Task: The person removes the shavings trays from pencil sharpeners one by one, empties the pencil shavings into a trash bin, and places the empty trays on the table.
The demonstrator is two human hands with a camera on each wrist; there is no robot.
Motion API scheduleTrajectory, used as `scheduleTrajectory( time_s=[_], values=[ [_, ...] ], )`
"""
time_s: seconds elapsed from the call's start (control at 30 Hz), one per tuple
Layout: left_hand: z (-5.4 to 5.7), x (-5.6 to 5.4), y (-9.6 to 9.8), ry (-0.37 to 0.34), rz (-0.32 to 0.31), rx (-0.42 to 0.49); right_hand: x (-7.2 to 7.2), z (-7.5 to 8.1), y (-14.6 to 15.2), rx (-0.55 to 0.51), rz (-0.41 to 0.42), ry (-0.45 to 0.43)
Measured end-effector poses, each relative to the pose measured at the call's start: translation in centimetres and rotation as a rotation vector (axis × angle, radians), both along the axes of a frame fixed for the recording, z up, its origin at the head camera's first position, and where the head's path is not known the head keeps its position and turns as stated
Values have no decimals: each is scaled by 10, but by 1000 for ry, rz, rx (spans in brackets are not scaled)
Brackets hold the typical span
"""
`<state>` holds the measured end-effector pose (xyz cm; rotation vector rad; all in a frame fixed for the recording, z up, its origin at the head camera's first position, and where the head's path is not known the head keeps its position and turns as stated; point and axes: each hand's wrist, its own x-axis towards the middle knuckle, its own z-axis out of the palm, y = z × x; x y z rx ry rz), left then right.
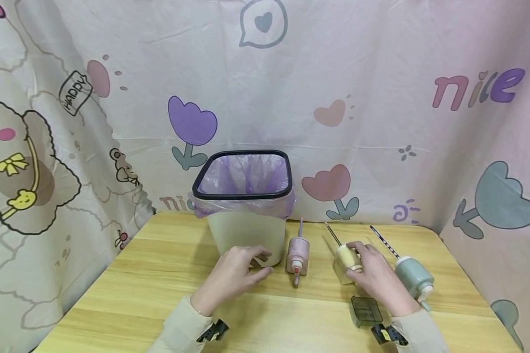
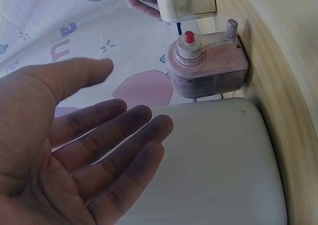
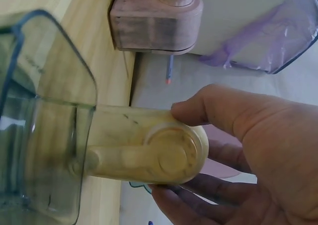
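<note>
My right hand [image 1: 373, 269] grips a yellow crank pencil sharpener [image 1: 348, 257] by its rounded top, thumb on one side and fingers on the other. A dark pencil [image 1: 333, 234] sticks out from the sharpener's far side. Close in front of it on the table lies a see-through dark shavings drawer [image 1: 365, 311], large in the right wrist view. My left hand [image 1: 240, 269] holds nothing; its fingers are loosely spread in front of the white trash bin [image 1: 247, 230]. Between the hands stands a pink crank pencil sharpener [image 1: 298, 252] with a purple pencil [image 1: 301, 227].
A blue-green crank pencil sharpener [image 1: 412, 274] with a patterned pencil [image 1: 384, 241] stands to the right of my right hand. The bin has a black rim [image 1: 243, 196] and a purple liner [image 1: 247, 174]. A printed curtain [image 1: 265, 108] hangs behind the wooden table [image 1: 159, 264].
</note>
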<state>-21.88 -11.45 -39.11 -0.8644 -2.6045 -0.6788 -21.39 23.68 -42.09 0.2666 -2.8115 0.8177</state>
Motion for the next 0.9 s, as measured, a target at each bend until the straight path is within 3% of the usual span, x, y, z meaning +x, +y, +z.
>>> scheduleTrajectory(
  time_s=[0.37, 0.9],
  values=[
    [0, 0, 0, -18, -22, -4, -4, -6, 2, 44, -43, -46],
    [-2, -2, -2, -55, -74, -16, -6, -11, 7, -6, -70, -52]
  ],
)
